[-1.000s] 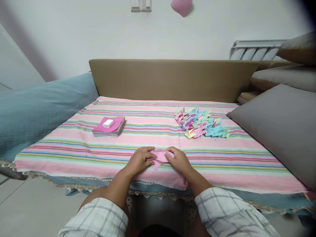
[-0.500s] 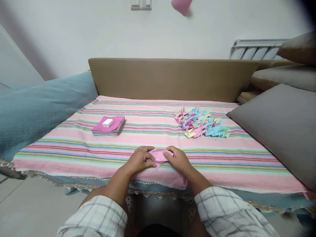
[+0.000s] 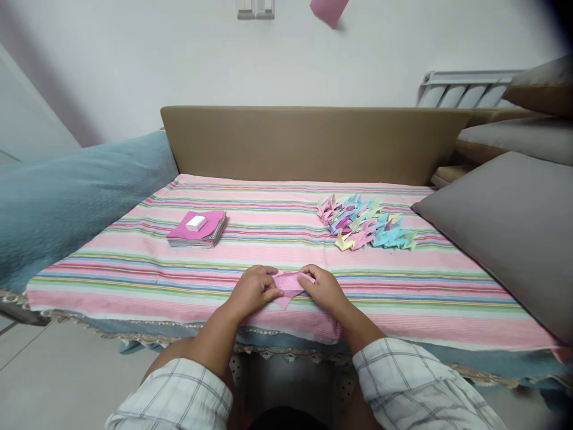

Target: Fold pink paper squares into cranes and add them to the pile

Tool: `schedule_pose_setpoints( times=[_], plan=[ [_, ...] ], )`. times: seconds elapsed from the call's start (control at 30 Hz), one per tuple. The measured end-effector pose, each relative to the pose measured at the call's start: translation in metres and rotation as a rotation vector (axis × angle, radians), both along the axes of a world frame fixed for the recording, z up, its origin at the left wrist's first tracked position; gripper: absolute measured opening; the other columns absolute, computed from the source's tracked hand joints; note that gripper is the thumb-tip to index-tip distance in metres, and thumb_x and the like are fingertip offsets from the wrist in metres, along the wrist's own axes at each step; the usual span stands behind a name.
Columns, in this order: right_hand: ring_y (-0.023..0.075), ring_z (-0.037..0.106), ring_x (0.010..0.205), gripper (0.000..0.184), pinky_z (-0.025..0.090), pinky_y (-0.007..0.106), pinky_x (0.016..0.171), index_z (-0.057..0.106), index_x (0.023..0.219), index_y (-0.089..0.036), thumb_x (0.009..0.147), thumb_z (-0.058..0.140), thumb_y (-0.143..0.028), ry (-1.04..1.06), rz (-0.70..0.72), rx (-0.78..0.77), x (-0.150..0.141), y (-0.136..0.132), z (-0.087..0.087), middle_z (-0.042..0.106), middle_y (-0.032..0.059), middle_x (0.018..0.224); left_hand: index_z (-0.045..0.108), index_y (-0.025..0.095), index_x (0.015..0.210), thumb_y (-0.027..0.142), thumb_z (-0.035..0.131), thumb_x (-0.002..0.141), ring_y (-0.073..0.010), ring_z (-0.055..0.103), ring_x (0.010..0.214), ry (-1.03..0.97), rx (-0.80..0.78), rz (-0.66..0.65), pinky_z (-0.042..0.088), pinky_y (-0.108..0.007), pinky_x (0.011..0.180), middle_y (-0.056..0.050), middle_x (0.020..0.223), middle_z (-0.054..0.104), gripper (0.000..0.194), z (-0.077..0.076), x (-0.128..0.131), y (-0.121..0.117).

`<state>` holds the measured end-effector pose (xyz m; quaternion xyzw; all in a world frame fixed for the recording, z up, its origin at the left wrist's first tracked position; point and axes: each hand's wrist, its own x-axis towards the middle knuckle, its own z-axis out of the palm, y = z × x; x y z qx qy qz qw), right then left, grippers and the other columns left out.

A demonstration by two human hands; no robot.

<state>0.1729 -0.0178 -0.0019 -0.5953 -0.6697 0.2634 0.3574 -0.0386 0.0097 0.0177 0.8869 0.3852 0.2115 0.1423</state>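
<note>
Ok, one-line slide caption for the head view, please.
Left hand and right hand hold folded pink paper over a striped cloth, a paper stack and multicoloured folded papers lying beyond.

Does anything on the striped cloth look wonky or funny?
A little: the top pink sheet on the paper stack looks wavy, its front edge curving instead of straight, under a white block. I see nothing spilled.

Behind the paper (image 3: 289, 283) lie a stack (image 3: 200, 235) left, cranes (image 3: 363, 224) right.
</note>
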Motion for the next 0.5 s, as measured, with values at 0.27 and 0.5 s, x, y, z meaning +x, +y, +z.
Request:
schedule_pose_setpoints(
  times=[0.27,0.5],
  plan=[
    [0.0168,0.058,0.077,0.025,0.043,0.026,0.069,0.063,0.088,-0.021,0.083,0.048,-0.040,0.030,0.031,0.014,0.000,0.001,-0.001,0.066,0.0016,0.084,0.068,0.027,0.084,0.023,0.055,0.081,-0.0219,0.050,0.110,0.003,0.192,-0.032,0.028,-0.048,0.101,-0.003,0.121,0.060,0.015,-0.004,0.019,-0.017],
    [0.0161,0.056,0.102,0.038,0.042,0.032,0.091,0.052,0.121,-0.022,0.086,0.046,-0.036,0.241,0.245,0.027,0.017,0.002,-0.001,0.059,0.0059,0.112,0.069,0.031,0.089,0.023,0.053,0.082,-0.0221,0.049,0.111,0.031,0.209,-0.011,0.018,-0.056,0.104,-0.002,0.122,0.059,0.018,-0.013,0.024,-0.022]
  ],
)
